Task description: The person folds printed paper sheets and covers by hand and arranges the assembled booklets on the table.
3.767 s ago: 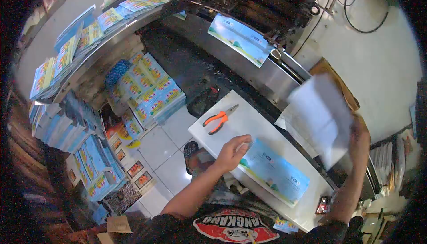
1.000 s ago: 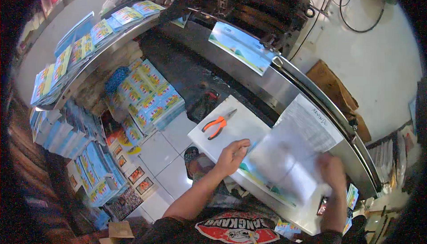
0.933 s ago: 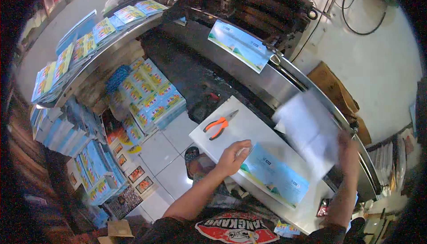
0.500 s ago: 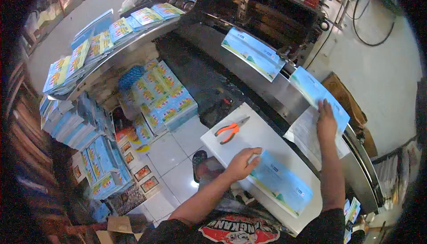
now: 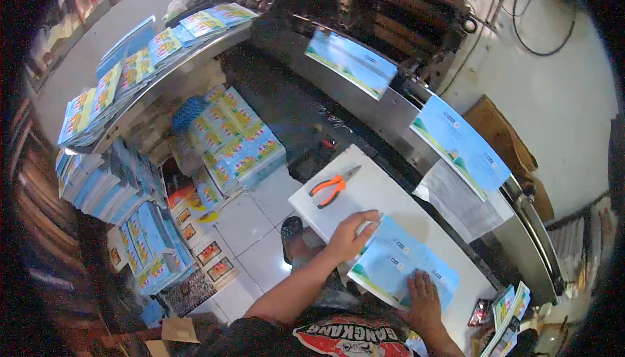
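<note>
On the white tabletop (image 5: 355, 165) lies a light-blue printed sheet or booklet (image 5: 384, 262), a second blue piece seeming to overlap its right end. My left hand (image 5: 351, 236) is at its upper-left corner with fingers curled in; whatever they pinch is hidden. My right hand (image 5: 423, 295) rests flat on the right part of the blue print, fingers stretched out. Pliers (image 5: 333, 188) with orange-and-black handles lie on the tabletop, beyond my left hand.
Two blue printed pieces, one at the left (image 5: 351, 63) and one at the right (image 5: 461, 142), lie along the metal machine edge (image 5: 407, 113). A whitish sheet (image 5: 462, 201) hangs below. Booklet stacks (image 5: 241, 139) stand on the floor; more booklets (image 5: 137, 67) fill a shelf at left.
My right hand has come off the blue piece on the machine edge and down onto the print on the tabletop. My left hand stays at the corner. The view has shifted slightly.
</note>
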`<state>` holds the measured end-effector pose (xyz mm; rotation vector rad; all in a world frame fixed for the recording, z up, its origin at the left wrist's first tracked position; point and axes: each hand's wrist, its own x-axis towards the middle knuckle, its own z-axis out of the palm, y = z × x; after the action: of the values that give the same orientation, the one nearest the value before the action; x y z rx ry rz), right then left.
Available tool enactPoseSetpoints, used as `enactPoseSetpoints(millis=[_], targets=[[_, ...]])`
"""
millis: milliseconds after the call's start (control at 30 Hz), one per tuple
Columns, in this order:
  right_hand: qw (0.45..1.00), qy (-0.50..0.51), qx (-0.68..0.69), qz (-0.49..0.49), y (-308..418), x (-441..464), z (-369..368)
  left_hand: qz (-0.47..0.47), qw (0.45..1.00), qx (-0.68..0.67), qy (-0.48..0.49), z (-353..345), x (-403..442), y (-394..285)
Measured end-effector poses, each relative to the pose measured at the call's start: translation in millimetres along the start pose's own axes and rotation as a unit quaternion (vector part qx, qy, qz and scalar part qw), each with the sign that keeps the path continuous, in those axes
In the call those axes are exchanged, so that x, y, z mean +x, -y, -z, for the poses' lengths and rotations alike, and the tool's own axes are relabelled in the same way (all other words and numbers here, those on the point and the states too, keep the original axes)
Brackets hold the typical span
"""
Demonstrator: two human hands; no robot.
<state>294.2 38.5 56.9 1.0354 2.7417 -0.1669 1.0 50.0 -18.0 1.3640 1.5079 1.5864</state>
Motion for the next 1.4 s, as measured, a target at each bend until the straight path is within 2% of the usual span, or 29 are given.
enactPoseSetpoints(millis=[200,267,333,400,433,467,500,533,567,633,700,733,767,800,833,867,900,933,1000,1033,1067,1100,1133,1167,1200,1233,1267,1300,1400], targets=[[0.987,0.04,0.142,0.058,-32,-4,29,-0.019,1.0,-0.003,0.005,0,0,-3],[0.964,0.131,0.209,-0.099,-43,14,66,0.028,0.998,-0.058,-0.007,0,0,-6],[0.981,-0.004,0.147,-0.123,-68,22,89,0.019,0.999,-0.041,-0.008,-1,0,-1],[0.981,-0.025,0.102,-0.165,-98,40,128,0.01,1.0,-0.022,-0.008,0,-1,2],[0.97,-0.093,0.078,-0.21,-118,47,139,0.014,1.0,-0.02,-0.007,-1,0,2],[0.957,-0.214,-0.04,-0.193,-142,54,151,0.019,1.0,-0.017,-0.005,-1,1,2],[0.9,-0.206,0.102,-0.37,-126,74,200,0.019,1.0,-0.017,-0.007,-2,1,3],[0.92,-0.3,0.055,-0.247,-180,84,207,0.006,1.0,-0.009,-0.009,-2,2,3],[0.89,-0.377,0.053,-0.251,-163,100,234,-0.007,1.0,-0.002,-0.01,-2,2,3],[0.824,-0.546,-0.013,-0.15,-173,138,253,-0.001,1.0,-0.004,-0.004,0,3,-3],[0.789,-0.599,-0.093,-0.098,-209,186,241,0.001,1.0,-0.007,0.0,0,4,-6],[0.808,-0.558,-0.108,-0.152,-210,206,231,0.0,1.0,0.005,0.006,0,4,-4],[0.849,-0.523,0.022,-0.079,-221,220,209,-0.001,1.0,0.017,0.012,0,3,-2],[0.886,-0.435,-0.012,-0.16,-188,225,197,-0.003,1.0,0.019,0.011,-1,3,-3],[0.908,-0.376,0.045,-0.179,-173,235,179,0.004,1.0,0.028,0.011,-2,2,-2],[0.914,-0.372,-0.086,-0.138,-177,246,146,0.01,0.999,0.035,0.012,-2,2,-1],[0.935,-0.321,-0.091,-0.124,-157,239,135,0.009,0.999,0.034,0.013,-2,3,-1],[0.923,-0.328,-0.17,-0.105,-148,238,119,-0.004,0.999,0.044,0.014,-2,3,0],[0.943,-0.306,-0.112,-0.063,-142,219,94,-0.015,0.998,0.049,0.023,-4,2,1],[0.949,-0.285,-0.132,-0.03,-129,199,91,-0.03,0.998,0.048,0.013,-3,2,0],[0.953,-0.294,-0.062,-0.027,-127,186,73,-0.047,0.998,0.047,0.003,-3,3,0],[0.972,-0.223,-0.009,-0.073,-115,166,64,-0.047,0.998,0.042,0.01,-2,4,-2],[0.973,-0.225,0.044,-0.036,-97,139,58,-0.032,0.999,0.027,0.007,-2,2,-4],[0.983,-0.132,0.081,-0.097,-73,111,58,-0.019,1.0,0.012,0.003,-2,2,-5],[0.989,-0.128,0.074,-0.021,-76,86,19,-0.018,1.0,0.009,0.005,-2,2,-4],[0.995,-0.017,0.091,-0.045,-43,62,37,-0.021,1.0,0.012,-0.003,-2,2,-3],[0.996,-0.022,0.086,-0.012,-31,41,16,-0.025,1.0,0.016,-0.01,-2,2,-2],[1.0,-0.005,0.002,-0.011,-12,23,8,-0.024,1.0,0.014,-0.006,-1,1,-2],[1.0,-0.005,0.005,0.003,2,-11,-7,-0.009,1.0,-0.01,-0.005,-1,2,-4]])
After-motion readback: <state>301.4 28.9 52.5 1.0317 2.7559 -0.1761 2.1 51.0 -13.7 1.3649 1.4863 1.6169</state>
